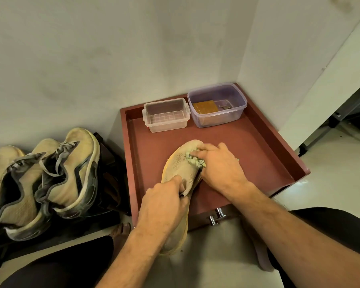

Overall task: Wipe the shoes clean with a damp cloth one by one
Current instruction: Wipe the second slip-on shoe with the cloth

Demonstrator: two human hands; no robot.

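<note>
A beige mesh shoe [180,163] lies lengthwise over the front of a red-brown tray [258,146], its toe pointing away from me and its heel sticking out past the tray's front edge. My left hand [164,202] grips the shoe at its collar. My right hand [220,163] holds a bunched pale green cloth [195,160] and presses it on the shoe's toe area. Most of the cloth is hidden under the fingers.
Several beige and grey sneakers [67,173] stand on a dark rack at the left. A clear lidless box [166,115] and a purple-tinted tub [217,104] with a brown block inside sit at the tray's back. Walls close in behind and right. My knees frame the bottom.
</note>
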